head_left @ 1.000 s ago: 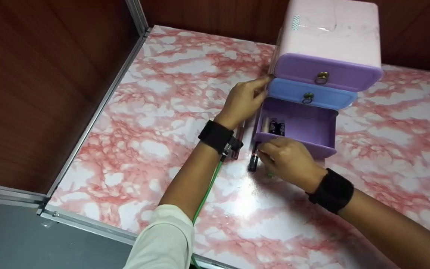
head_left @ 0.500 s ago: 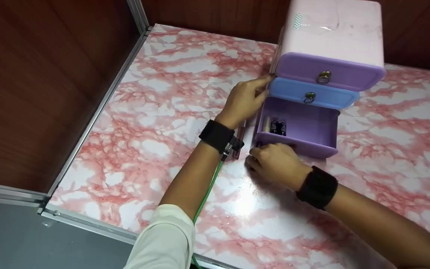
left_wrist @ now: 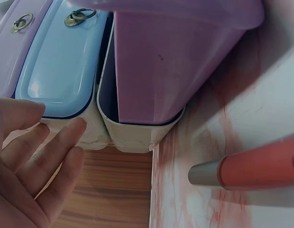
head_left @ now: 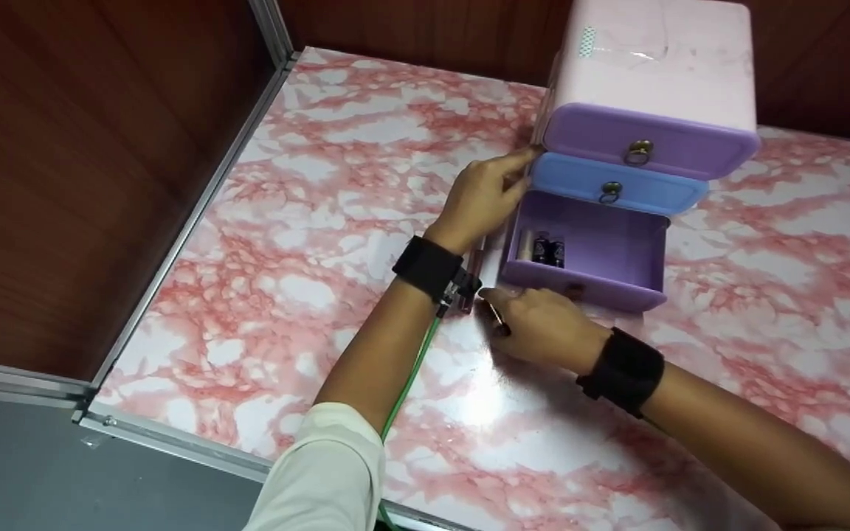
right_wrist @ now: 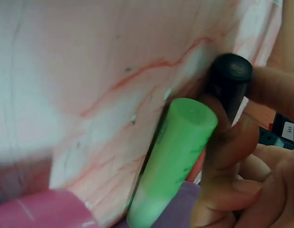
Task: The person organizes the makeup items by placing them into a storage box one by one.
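My right hand (head_left: 547, 328) pinches a small black lipstick tube (right_wrist: 230, 76) just in front of the pulled-out bottom drawer (head_left: 617, 295). Beside those fingers, in the right wrist view, is a green tube (right_wrist: 177, 147) with a paler lower end. My left hand (head_left: 478, 199) rests its fingertips at the left side of the drawer unit (head_left: 654, 81), by the blue middle drawer (left_wrist: 61, 61), fingers loosely bent and holding nothing. A red tube with a grey end (left_wrist: 260, 164) lies below the left wrist. Inside the open drawer stand a beige tube (head_left: 526, 245) and two black tubes (head_left: 549, 252).
A purple top drawer (head_left: 690, 151) with a ring pull is closed above the blue one. The marbled table (head_left: 307, 295) is bounded by a metal-framed brown panel (head_left: 100, 147) on the left. A green cable (head_left: 410, 383) runs along the left forearm.
My right hand has taken hold of the black lipstick tube lying beside the drawer front and shifted it slightly left, turning it. The left hand and the drawers have stayed put.
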The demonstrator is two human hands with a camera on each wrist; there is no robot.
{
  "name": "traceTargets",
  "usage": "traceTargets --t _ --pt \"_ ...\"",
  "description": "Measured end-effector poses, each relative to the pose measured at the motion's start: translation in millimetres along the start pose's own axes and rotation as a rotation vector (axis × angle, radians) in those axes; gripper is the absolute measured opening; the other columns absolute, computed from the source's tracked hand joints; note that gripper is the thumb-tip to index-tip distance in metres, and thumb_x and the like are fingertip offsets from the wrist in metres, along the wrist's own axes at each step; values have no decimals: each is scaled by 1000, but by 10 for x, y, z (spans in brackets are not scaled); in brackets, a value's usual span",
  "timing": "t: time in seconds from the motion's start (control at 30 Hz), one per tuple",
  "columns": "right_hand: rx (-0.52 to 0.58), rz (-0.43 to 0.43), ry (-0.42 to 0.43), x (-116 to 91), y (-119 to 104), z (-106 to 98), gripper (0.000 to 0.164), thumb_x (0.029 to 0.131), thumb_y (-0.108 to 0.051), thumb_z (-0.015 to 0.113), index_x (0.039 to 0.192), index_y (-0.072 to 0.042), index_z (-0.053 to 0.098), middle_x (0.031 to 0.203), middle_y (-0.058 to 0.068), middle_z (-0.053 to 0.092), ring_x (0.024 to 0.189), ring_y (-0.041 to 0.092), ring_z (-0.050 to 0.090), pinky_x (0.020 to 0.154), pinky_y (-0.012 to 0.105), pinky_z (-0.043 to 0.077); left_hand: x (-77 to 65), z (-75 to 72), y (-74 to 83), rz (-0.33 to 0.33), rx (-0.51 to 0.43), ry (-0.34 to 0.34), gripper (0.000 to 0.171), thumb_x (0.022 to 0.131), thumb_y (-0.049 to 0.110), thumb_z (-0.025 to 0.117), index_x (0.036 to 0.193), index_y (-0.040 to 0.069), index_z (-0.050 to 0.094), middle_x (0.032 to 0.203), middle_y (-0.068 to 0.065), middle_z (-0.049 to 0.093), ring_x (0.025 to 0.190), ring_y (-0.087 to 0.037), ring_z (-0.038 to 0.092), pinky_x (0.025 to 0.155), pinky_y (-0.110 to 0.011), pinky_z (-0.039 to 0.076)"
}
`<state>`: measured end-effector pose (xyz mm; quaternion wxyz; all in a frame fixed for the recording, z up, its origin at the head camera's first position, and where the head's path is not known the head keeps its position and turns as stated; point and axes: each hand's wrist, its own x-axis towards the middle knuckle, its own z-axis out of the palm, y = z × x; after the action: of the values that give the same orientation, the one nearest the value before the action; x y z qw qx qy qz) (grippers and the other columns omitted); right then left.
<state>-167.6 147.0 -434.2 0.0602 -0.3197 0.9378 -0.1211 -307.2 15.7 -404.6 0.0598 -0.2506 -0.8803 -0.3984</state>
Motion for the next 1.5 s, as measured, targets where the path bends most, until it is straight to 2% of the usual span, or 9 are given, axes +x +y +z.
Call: traceTargets --t 0.13,0.23,0.43,0.7,0.83,0.97,1.27,1.37,1.5 --pt "-3 9 -84 -52 -26 -25 51 78 -28 73 125 -16 57 59 -5 50 52 14 51 44 35 44 2 1 0 -4 4 -3 42 96 22 63 137 21 56 135 5 56 95 -3 64 80 -16 46" --pt "18 -12 -81 -102 -47 -33 49 81 -29 72 126 -18 55 57 -7 49 51 11 49 42 31 41 3 -1 -1 -5 7 -7 42 96 22 63 138 21 56 135 5 57 94 -3 63 80 -16 47" --pt "84 -104 33 -195 -51 -129 51 87 -25 72 131 -16 49 68 -9 57 51 6 51 42 25 42 16 -11 17 -8 4 -14 42 97 23 63 138 20 56 133 5 59 93 -3 63 77 -16 46" --pt "124 -142 172 -258 40 -408 56 82 -17 75 130 -12 46 66 -9 56 41 2 38 36 20 35 7 -16 0 -12 -14 -6 42 97 23 63 138 21 55 129 1 62 92 -5 64 77 -17 48" --pt "182 -108 240 -272 140 -519 58 85 -15 75 134 -12 45 81 -2 67 49 4 51 40 19 41 2 -15 -7 -11 -21 -3 42 97 22 63 138 21 55 127 0 64 92 -5 65 77 -17 49" --pt "248 -40 319 -271 302 -603 60 87 -15 74 138 -13 43 89 0 68 59 8 59 45 22 48 -2 -14 -5 -23 -19 -11 43 97 22 63 139 20 55 129 1 62 92 -4 64 78 -17 49" --pt "298 133 504 -253 724 -661 55 91 -16 70 140 -12 43 89 6 69 60 12 60 49 22 45 -8 -2 -9 -21 -16 -20 42 97 21 63 139 20 55 130 2 61 89 -4 64 72 -17 48" --pt "295 198 522 -261 842 -643 53 91 -18 70 138 -11 45 87 7 70 64 15 62 52 19 43 -7 3 -14 -11 -19 -8 42 96 20 63 138 22 56 132 4 60 89 -4 64 70 -17 48" --pt "311 318 463 -263 959 -631 52 90 -23 72 133 -8 47 90 12 70 75 22 66 57 23 47 -3 8 -12 -6 -29 -3 42 96 20 64 137 22 56 132 3 60 89 -4 65 69 -18 48"
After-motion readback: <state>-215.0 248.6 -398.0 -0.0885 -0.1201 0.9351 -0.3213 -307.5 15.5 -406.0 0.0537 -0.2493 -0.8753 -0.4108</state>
